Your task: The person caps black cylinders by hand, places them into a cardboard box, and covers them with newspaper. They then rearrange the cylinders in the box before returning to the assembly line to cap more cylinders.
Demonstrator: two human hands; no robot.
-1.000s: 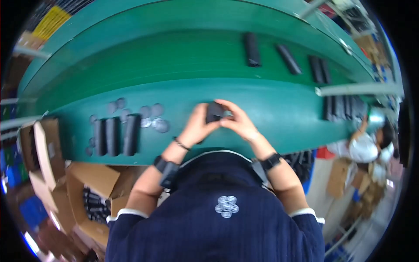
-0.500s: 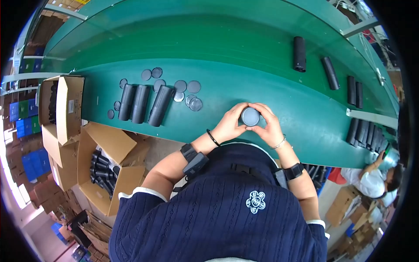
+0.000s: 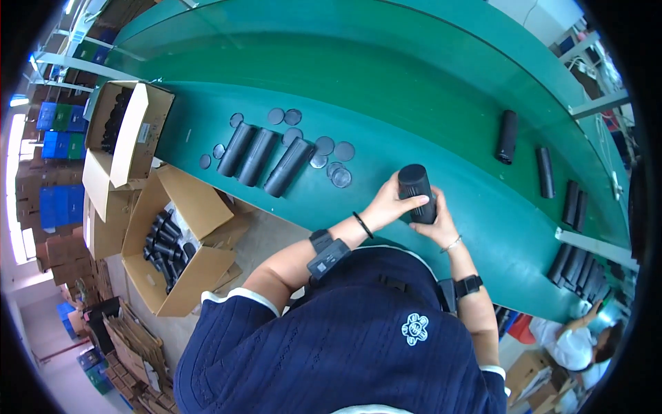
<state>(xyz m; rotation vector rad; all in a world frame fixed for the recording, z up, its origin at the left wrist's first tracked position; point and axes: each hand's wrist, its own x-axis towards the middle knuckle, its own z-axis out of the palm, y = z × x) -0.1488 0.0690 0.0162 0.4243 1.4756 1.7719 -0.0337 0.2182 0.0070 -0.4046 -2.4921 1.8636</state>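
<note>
Bench (image 3: 483, 214), long and green: three matte-black tubular cylinders (image 3: 257, 158) lie unheld, ten o'clock. I see left hand (image 3: 390, 205) and right hand (image 3: 441, 224) gripping a fourth black cylinder (image 3: 420, 190), three o'clock; can't tell if finished. Thin grey discs (image 3: 323, 145) remain loose, eleven o'clock.

On the counter (image 3: 489, 241), three tubes (image 3: 256, 157) are lying side by side toward the left. Discs (image 3: 344, 151) are lying around them: some behind, some to the left, a cluster to the right. Right of that cluster, over the near part, another tube (image 3: 416, 186) is resting between the left hand (image 3: 394, 201) and the right hand (image 3: 440, 221). Farther right, four loose tubes (image 3: 507, 138) are lying on the far strip. A support bar (image 3: 596, 250) is running between these and a row of tubes (image 3: 569, 264) nearer a co-worker (image 3: 574, 348). At the left end, a carton (image 3: 131, 141) is standing; before the counter, an open box (image 3: 200, 200) is holding fittings (image 3: 164, 238).
</note>
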